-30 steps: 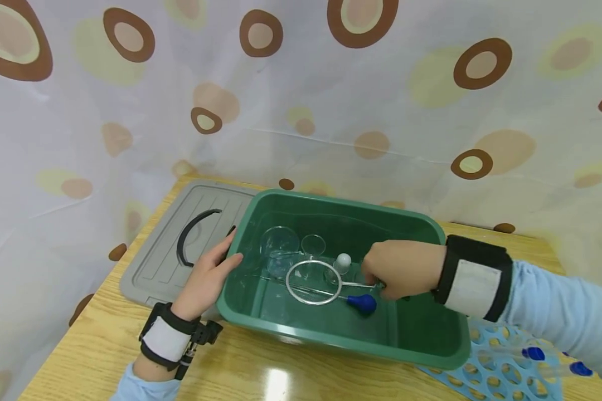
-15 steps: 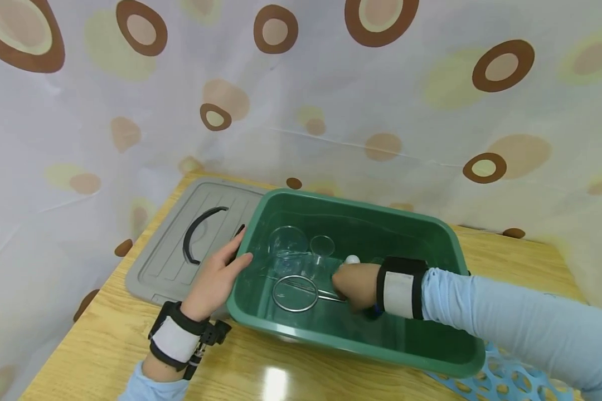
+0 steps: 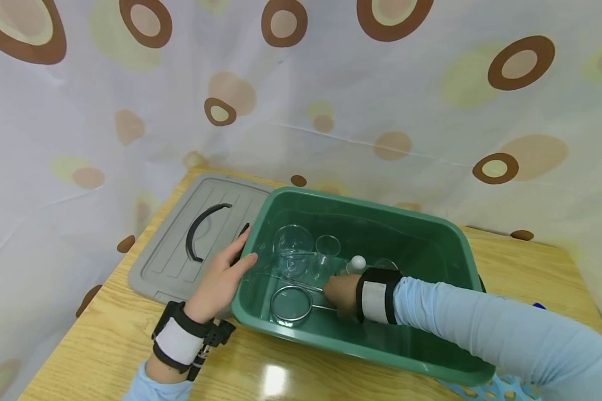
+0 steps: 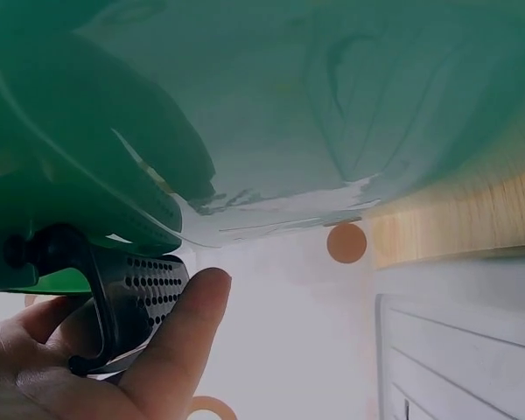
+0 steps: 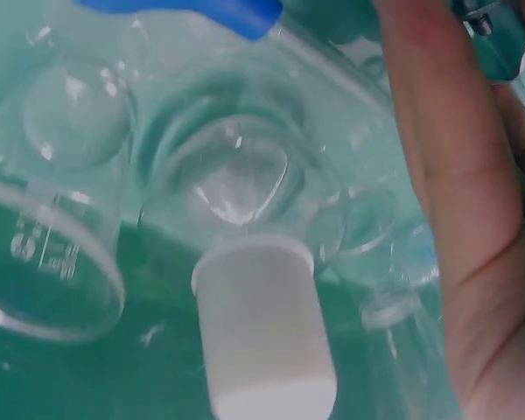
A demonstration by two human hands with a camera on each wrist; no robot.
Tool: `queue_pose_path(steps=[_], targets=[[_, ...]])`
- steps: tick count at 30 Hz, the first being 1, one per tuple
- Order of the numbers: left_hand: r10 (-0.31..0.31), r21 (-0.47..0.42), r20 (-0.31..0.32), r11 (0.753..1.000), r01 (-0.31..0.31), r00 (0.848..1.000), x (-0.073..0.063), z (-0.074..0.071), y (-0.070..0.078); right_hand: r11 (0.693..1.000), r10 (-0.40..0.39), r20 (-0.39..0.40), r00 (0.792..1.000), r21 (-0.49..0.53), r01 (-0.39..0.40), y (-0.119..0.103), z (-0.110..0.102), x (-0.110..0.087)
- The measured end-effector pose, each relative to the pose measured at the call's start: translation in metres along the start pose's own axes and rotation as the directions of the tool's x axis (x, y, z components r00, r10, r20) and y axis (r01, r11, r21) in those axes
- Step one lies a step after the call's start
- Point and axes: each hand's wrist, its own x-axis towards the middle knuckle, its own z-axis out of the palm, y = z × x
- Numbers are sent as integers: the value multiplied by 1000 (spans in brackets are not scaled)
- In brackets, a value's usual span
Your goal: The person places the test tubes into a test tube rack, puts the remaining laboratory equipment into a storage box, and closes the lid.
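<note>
Inside the green bin (image 3: 431, 312), my right hand (image 3: 342, 295) grips the clamp end of a metal ring clamp (image 3: 311, 304). Its ring lies toward the bin's near left side. In the right wrist view, metal hardware (image 5: 479, 17) shows by the fingers. Near this hand are a round glass flask with a white stopper (image 5: 267, 341), a glass beaker (image 5: 114, 284) with printed marks, and a blue rubber bulb (image 5: 223, 10) on a tube. My left hand (image 3: 221, 284) holds the bin's left end, with a black handle (image 4: 105, 306) between thumb and finger.
Several clear glass vessels, including a wide one (image 3: 293, 239) and a narrower one (image 3: 328, 245), lie in the bin. A grey lid (image 3: 168, 262) with a black handle lies left of it. A light-blue perforated rack (image 3: 511, 387) sits at the near right. A patterned curtain hangs behind.
My right hand has moved left and down in the bin, taking the ring clamp toward the near left side. The blue bulb is now hidden in the head view. My left hand keeps its hold.
</note>
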Motion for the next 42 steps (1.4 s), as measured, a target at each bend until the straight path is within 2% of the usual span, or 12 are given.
queue_pose_path(steps=[10, 17, 21, 24, 26, 29, 32, 35, 39, 42], targets=[[-3, 0, 5, 1000, 3, 1000, -1, 1, -2, 999, 27, 57, 998, -46, -24, -8, 15, 6], [-3, -2, -6, 1000, 3, 1000, 1, 0, -5, 990, 96, 83, 992, 96, -104, -7, 16, 7], [2, 13, -1, 1000, -2, 1000, 3, -1, -6, 996, 87, 4, 996, 11, -87, -1, 17, 8], [2, 22, 6, 1000, -3, 1000, 5, -2, -7, 994, 81, -75, 994, -63, -86, 4, 7, 2], [3, 24, 9, 1000, -3, 1000, 5, -4, -7, 994, 70, -125, 990, -77, -80, 6, -6, -8], [-5, 25, 15, 1000, 5, 1000, 6, -6, -9, 998, 36, -180, 983, -47, -45, 9, -31, -34], [-24, 29, 1, 999, 24, 1000, 4, -10, -10, 1000, 20, -252, 967, -3, -21, 16, -60, -65], [-38, 28, -23, 999, 39, 999, 2, -15, -12, 999, 43, -342, 939, 26, -36, 32, -88, -95], [-45, 39, -52, 998, 47, 998, 0, -18, -15, 987, 160, -453, 877, 44, -157, 66, -113, -124], [-47, 50, -64, 997, 51, 997, -1, -20, -17, 960, 260, -490, 832, 35, -279, 100, -121, -134]])
